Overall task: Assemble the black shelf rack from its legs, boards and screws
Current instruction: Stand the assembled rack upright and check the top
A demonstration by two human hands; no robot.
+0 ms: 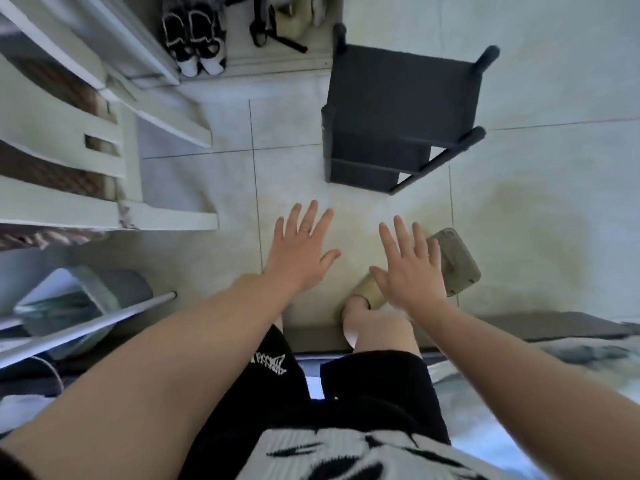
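Shelf rack [401,98]: matt black, reads dark grey in this light. Floor [540,161]: pale cream tiles, thin dark grout lines, a yellowish patch near the slipper [453,261], which is khaki. Shoes [195,39]: black with white trim and toes. Shorts [381,393]: black, white printed motif. Shirt [346,455]: white with bold black marks. Chair [62,206]: white frame, brown woven seat. Left hand [301,258]: thin silver ring.
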